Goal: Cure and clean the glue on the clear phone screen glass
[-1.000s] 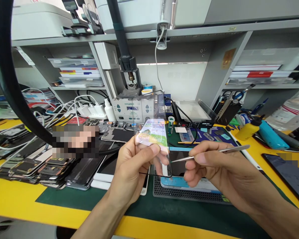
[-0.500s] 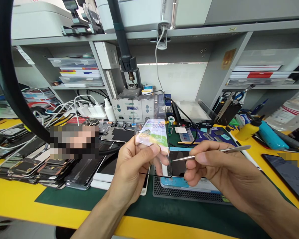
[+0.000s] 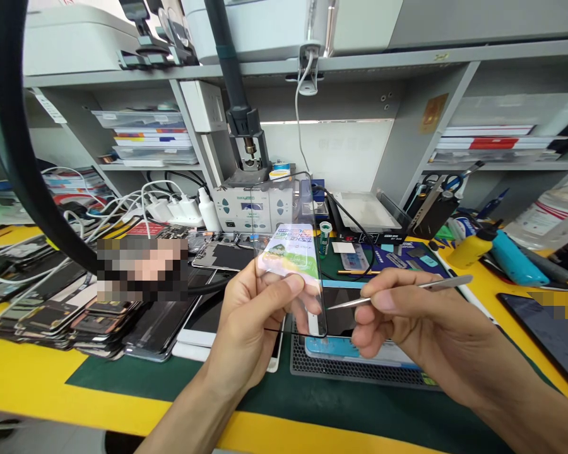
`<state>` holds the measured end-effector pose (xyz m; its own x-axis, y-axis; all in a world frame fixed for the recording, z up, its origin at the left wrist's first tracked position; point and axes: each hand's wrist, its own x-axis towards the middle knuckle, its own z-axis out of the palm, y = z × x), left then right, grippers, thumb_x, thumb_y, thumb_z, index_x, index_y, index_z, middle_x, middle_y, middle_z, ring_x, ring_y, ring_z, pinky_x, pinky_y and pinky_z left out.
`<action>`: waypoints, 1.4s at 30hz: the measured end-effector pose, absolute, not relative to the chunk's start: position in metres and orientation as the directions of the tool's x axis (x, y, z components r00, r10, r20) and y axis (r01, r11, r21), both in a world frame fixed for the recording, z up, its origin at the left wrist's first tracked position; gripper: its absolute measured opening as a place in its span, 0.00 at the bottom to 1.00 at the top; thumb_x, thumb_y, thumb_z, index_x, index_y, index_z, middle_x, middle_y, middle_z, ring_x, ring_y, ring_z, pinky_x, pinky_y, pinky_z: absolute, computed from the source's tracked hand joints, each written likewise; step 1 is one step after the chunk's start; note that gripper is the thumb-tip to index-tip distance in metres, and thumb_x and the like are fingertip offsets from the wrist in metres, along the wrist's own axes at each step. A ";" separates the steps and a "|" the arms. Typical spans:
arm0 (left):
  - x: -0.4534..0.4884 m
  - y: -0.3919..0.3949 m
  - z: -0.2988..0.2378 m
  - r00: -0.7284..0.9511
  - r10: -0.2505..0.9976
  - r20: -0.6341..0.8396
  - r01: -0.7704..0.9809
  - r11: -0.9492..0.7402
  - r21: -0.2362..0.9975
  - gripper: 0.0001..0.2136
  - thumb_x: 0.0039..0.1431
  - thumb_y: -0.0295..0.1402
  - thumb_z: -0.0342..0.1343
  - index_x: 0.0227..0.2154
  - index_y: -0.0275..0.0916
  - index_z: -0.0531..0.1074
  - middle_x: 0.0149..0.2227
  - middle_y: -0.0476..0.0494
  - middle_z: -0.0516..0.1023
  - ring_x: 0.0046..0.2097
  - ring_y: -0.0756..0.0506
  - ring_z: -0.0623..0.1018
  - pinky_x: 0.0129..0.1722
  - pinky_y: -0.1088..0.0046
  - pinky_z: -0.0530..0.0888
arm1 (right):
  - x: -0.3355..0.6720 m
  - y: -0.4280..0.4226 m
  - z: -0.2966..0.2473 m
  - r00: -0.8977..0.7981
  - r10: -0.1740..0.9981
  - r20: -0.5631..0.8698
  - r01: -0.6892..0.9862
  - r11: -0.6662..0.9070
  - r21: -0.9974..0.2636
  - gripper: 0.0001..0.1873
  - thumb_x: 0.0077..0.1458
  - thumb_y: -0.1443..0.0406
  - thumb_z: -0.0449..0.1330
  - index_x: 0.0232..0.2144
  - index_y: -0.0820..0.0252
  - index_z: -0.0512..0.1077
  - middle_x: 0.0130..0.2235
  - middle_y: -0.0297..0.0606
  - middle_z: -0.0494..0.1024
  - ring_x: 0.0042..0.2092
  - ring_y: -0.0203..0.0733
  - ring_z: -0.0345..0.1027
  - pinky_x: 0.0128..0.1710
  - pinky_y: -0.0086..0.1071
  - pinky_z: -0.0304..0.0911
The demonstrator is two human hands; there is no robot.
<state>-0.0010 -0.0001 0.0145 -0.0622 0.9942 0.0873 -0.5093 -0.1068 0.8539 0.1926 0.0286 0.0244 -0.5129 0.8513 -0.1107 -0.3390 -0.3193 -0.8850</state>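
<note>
My left hand [image 3: 260, 309] grips a clear phone glass panel [image 3: 291, 202] with a thin black border, holding it upright by its lower part. Bright coloured print shows in the glass as a reflection or a view through it; I cannot tell which. My right hand [image 3: 397, 309] is closed around slim metal tweezers [image 3: 421, 287]. Their fine tip points left, close to the panel's lower right edge; whether it touches is unclear. Behind the hands, a phone [image 3: 343, 309] with a dark screen lies on a blue holder [image 3: 331, 345] over a black perforated mat [image 3: 360, 372].
Stacked phone parts [image 3: 104, 321] fill the left side. A grey soldering or hot-air station [image 3: 250, 208] stands at the back. A yellow bottle [image 3: 473, 246] and a blue bottle [image 3: 518, 258] are at right, near a dark tablet [image 3: 544, 340]. A black ring arm [image 3: 9, 139] curves at upper left.
The tweezers' tip has shifted very slightly down and right, with a small movement of my right hand. The coloured print in the glass looks different. My left hand stays in place.
</note>
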 end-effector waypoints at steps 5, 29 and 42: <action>-0.002 0.002 0.013 -0.075 0.993 0.088 -0.507 -0.114 0.854 0.05 0.52 0.28 0.66 0.29 0.36 0.75 0.27 0.46 0.79 0.26 0.49 0.77 0.22 0.77 0.73 | 0.193 0.029 0.026 -0.516 0.844 -0.147 -0.376 -0.377 -0.846 0.03 0.50 0.66 0.70 0.27 0.59 0.80 0.27 0.38 0.84 0.27 0.43 0.81 0.29 0.30 0.77; -0.001 0.001 0.005 -0.036 0.977 0.212 -0.471 -0.203 0.858 0.04 0.58 0.26 0.63 0.31 0.38 0.74 0.30 0.47 0.82 0.29 0.49 0.78 0.24 0.78 0.74 | 0.185 0.033 0.023 -0.503 0.793 -0.342 -0.377 -0.558 -0.740 0.10 0.51 0.71 0.61 0.20 0.62 0.77 0.23 0.35 0.80 0.21 0.38 0.76 0.21 0.26 0.74; 0.000 0.001 0.005 -0.051 0.976 0.212 -0.466 -0.211 0.859 0.04 0.57 0.25 0.63 0.31 0.38 0.74 0.30 0.46 0.82 0.29 0.49 0.78 0.24 0.78 0.74 | 0.187 0.030 0.022 -0.510 0.804 -0.306 -0.386 -0.531 -0.754 0.09 0.52 0.70 0.61 0.22 0.61 0.77 0.23 0.36 0.81 0.22 0.39 0.77 0.23 0.27 0.76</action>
<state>0.0003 0.0009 0.0052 -0.0509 0.9760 0.2118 -0.4660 -0.2108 0.8593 0.1867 0.0299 0.0217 -0.5097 0.8042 -0.3057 -0.3863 -0.5314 -0.7540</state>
